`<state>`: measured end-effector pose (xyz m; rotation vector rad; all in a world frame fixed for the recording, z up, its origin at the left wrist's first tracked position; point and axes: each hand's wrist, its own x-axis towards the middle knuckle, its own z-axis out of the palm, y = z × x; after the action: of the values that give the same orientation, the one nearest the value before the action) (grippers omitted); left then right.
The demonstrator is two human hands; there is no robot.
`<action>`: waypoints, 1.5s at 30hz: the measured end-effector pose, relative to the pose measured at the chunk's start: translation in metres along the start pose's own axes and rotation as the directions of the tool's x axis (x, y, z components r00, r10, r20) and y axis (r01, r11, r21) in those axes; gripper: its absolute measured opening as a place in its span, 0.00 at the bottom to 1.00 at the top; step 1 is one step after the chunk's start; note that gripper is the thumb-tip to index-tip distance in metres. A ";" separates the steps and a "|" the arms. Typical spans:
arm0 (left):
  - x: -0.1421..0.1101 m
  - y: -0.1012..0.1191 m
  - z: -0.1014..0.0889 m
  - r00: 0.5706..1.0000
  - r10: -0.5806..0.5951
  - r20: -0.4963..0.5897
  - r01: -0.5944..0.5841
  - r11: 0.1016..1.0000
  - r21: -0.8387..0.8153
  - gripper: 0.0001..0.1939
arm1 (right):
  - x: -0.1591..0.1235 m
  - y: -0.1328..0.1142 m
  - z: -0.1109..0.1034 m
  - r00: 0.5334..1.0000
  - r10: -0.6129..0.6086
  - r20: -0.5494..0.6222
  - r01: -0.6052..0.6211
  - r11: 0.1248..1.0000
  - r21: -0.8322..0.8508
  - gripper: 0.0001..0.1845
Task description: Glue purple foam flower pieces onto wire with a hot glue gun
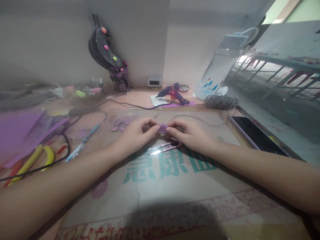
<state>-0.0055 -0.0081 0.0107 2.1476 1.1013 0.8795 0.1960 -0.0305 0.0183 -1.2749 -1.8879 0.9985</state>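
Note:
A small purple flower-like piece [163, 128] is pinched between both hands at the middle of the work sheet. My left hand [142, 131] grips its left side with thumb and index finger. From the right, my right hand [186, 131] pinches the opposite side the same way. Just below the hands lies a pair of thread snips [165, 147], blades pointing left. Several small purple cut pieces [120, 125] rest on the sheet to the left of my left hand. The fine detail of the held piece is blurred.
Behind stands a blue glue gun [173, 95] with a red light. A water bottle [217, 70], a grey yarn bundle [221, 101] and a phone [257, 135] are at right. At left lie a pen [85, 141], yellow-handled scissors [48, 156], purple sheets [20, 133] and a black cable [66, 146].

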 end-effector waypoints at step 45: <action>0.000 0.003 -0.004 0.977 0.210 -0.035 -0.198 0.957 0.213 0.13 | -0.001 -0.004 -0.002 0.993 -0.114 0.004 0.113 0.978 -0.178 0.09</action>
<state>-0.0069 -0.0085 0.0157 2.4585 1.0525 0.9587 0.1957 -0.0323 0.0226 -1.2516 -2.0578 0.7803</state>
